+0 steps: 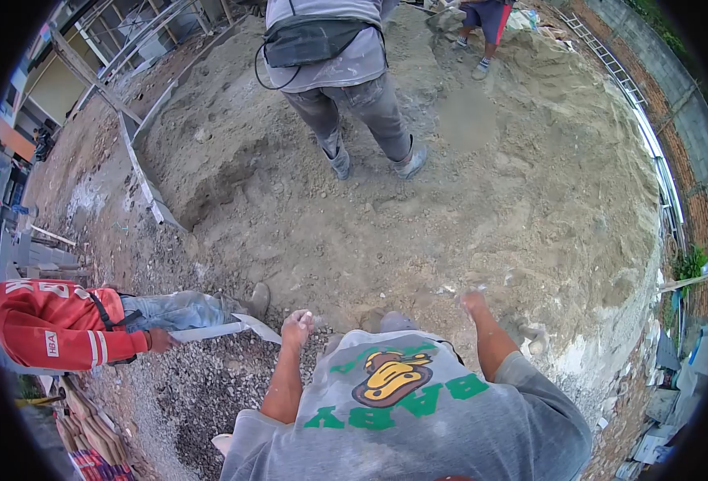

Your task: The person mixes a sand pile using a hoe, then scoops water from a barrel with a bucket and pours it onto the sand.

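My left hand (296,329) is held out in front of my body, its fingers curled into a loose fist with pale dust on them. I see no object in it. Gravel (218,393) lies below and to the left of it. My right hand (474,303) reaches out over the sandy ground (418,248). It is small and blurred, and how its fingers are set is unclear. Neither hand visibly touches anything. My grey shirt (466,425) with green lettering fills the bottom middle.
A person in a red jacket (57,321) at left holds a long pale tool (210,331) pointing towards my left hand. Another person (330,72) stands ahead on the sand; a third person's legs (482,32) are farther back. A board edging (141,172) runs at left, a ladder (606,56) at right.
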Demonstrator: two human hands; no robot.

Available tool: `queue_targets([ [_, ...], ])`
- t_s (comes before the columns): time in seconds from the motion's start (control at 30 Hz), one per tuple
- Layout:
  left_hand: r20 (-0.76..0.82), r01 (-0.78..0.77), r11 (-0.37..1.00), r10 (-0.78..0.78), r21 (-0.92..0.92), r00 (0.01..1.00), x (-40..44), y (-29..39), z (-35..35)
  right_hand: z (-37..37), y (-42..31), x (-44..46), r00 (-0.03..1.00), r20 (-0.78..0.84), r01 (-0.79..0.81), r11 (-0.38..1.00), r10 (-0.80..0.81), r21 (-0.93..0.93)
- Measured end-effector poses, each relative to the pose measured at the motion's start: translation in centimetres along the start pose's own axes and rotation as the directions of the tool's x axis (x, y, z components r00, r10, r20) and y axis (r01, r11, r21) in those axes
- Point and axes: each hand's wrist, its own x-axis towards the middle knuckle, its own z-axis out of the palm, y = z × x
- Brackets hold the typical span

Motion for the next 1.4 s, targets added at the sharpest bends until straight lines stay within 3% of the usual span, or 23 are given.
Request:
queue_targets([
  [0.1, -0.039, -0.019, 0.998, 0.017, -0.055, 0.999, 0.8, -1.5, 1.1, -1.3, 0.5, 1.1, 0.999, -0.048, 0.006, 0.999, -0.003, 0.044],
  [0.2, -0.035, 0.030, 1.000, -0.030, 0.007, 0.999, 0.0, -0.9, 1.8, -2.4, 0.1, 0.4, 1.000, 0.011, -0.002, 1.000, 0.002, 0.031],
  [0.4, 0.045, 0.095, 0.993, -0.092, -0.073, 0.995, 0.1, 0.8, 4.2, 2.6, 2.9, -0.1, 0.989, 0.112, 0.111, 0.985, -0.096, -0.132],
  [0.53, 0.143, 0.113, 0.990, -0.100, -0.089, 0.985, 3.4, 0.5, 4.0, 4.0, 2.9, -2.0, 0.978, 0.157, -0.169, 0.958, 0.134, 0.231],
  [0.6, 0.121, 0.012, 0.998, -0.020, 0.066, 0.992, 5.3, 1.4, 3.5, 6.8, 3.7, -2.0, 0.965, 0.162, -0.258, 0.849, 0.205, 0.462],
  [0.73, 0.111, -0.017, 0.986, -0.001, 0.166, 0.994, 6.3, 7.2, 3.0, 9.0, 4.1, -1.6, 0.973, 0.115, -0.228, 0.725, 0.202, 0.650],
  [0.83, 0.143, -0.007, 0.996, -0.006, 0.091, 0.990, 7.2, 7.0, 2.9, 8.3, 3.1, -1.6, 0.973, 0.073, -0.202, 0.658, 0.218, 0.726],
  [0.93, 0.143, 0.003, 0.984, -0.029, 0.180, 0.989, 6.7, 7.8, 2.8, 7.8, 2.7, -0.9, 0.980, 0.008, -0.144, 0.681, 0.198, 0.718],
  [1.03, 0.157, -0.093, 0.976, 0.062, 0.195, 0.986, 7.6, 3.2, 2.5, 6.7, 1.7, -1.2, 0.986, -0.005, -0.118, 0.721, 0.166, 0.683],
  [1.13, 0.131, -0.011, 0.993, -0.005, 0.117, 0.991, 6.7, 2.3, 2.1, 5.1, 1.3, -1.7, 0.986, 0.045, -0.156, 0.802, 0.159, 0.576],
  [1.2, 0.118, 0.023, 0.998, -0.029, 0.054, 0.993, 6.1, 2.3, 1.8, 5.4, 1.7, -1.5, 0.994, 0.017, -0.098, 0.851, 0.104, 0.516],
  [1.27, 0.108, 0.044, 0.999, -0.046, 0.023, 0.993, 5.3, 3.1, 1.5, 7.6, 2.8, -0.8, 0.990, -0.073, -0.035, 0.720, 0.118, 0.693],
  [1.33, 0.089, 0.058, 0.998, -0.059, 0.014, 0.994, 4.4, 4.6, 1.6, 5.9, 2.6, -1.0, 0.990, -0.116, 0.011, 0.770, 0.082, 0.638],
  [1.4, 0.069, 0.007, 0.995, -0.014, 0.104, 0.998, 5.0, 3.9, 2.0, 3.6, 2.0, -1.3, 0.995, -0.098, 0.040, 0.943, -0.008, 0.332],
])
